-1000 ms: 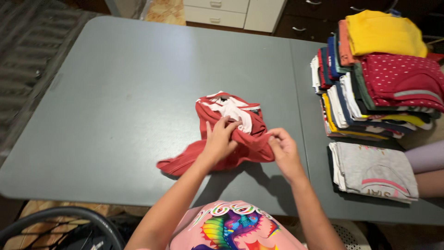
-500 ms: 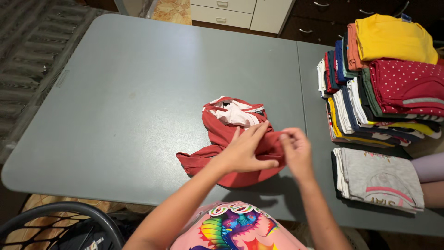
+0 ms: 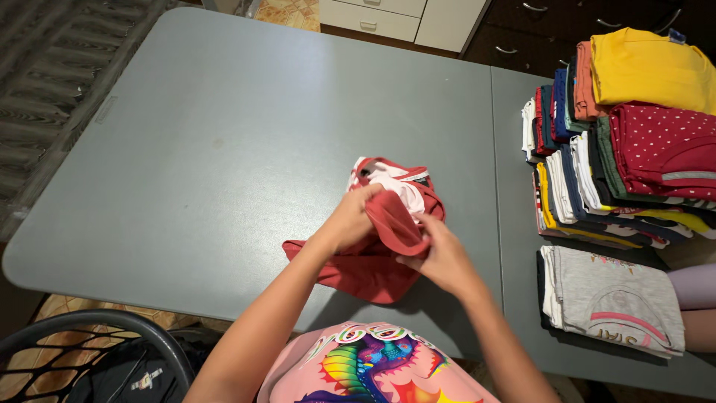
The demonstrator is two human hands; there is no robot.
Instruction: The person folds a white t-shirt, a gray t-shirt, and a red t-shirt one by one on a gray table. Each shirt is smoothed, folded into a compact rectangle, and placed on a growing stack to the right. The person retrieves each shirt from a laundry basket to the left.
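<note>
Left hand gripping a bunched fold of the red garment, fingers curled shut around the cloth and lifting it just off the worktop. Right hand closing in from the other side, fingers pinching the same rolled red edge, thumb tucked under it. Both hands meeting over the middle of the garment, touching through the fabric.

Garment lying crumpled near the front edge of the worktop, white lining and neckline showing at the far end, one red flap trailing out to the left. Nothing flat or squared yet: no clean fold showing anywhere on it, so judging this piece as barely begun, probably being turned or straightened before any folding.

Off to the right, plenty already finished by the look of it: a tall stack of folded clothes in mixed colours, a yellow piece and a dotted dark-red piece resting on top, and a folded grey garment lying apart, nearer the front edge. Dark basket rim showing at lower left, contents hard to tell. Another person's arm just showing at the right edge.
</note>
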